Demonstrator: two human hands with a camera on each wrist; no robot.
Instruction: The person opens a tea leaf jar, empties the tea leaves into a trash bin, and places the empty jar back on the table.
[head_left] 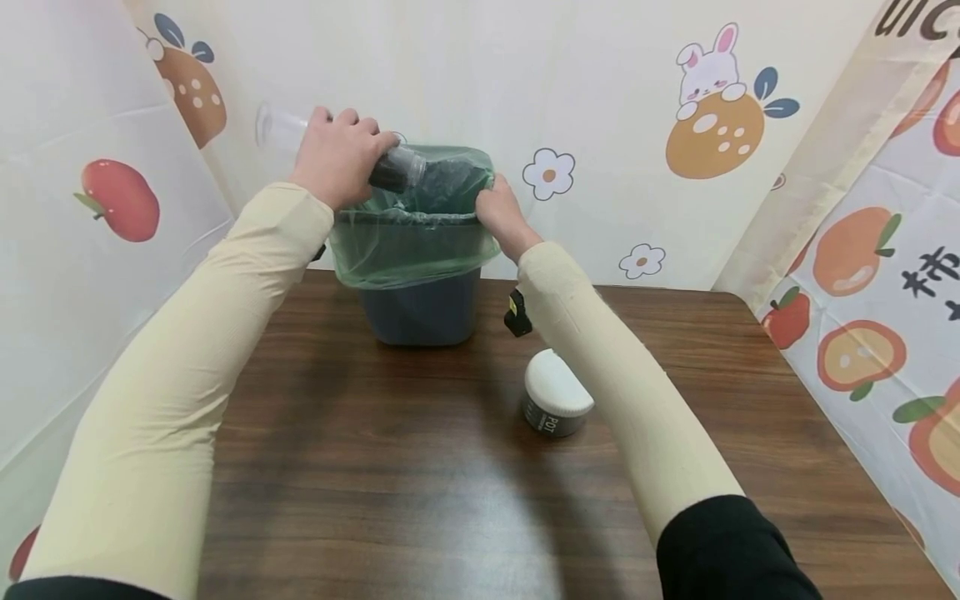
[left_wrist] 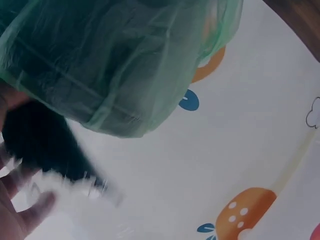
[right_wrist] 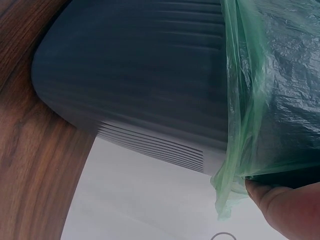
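My left hand [head_left: 341, 158] grips a clear plastic container [head_left: 407, 169] lying nearly on its side, its right end over the mouth of the bin. Dark stuff [left_wrist: 45, 145] shows inside it, blurred in the left wrist view; its exact kind does not show. The dark blue-grey bin [head_left: 420, 312] stands upright on the table, lined with a thin green bag [head_left: 412, 254] folded down over its rim. At the bin's right rim, my right hand [head_left: 504, 215] holds the edge through the bag, thumb [right_wrist: 280, 200] against the lip in the right wrist view.
A small dark pot with a white lid [head_left: 557, 387] stands on the brown wooden table [head_left: 420, 500], beside my right forearm. Hanging sheets printed with fruit and flowers [head_left: 592, 108] close off the back and both sides, right behind the bin.
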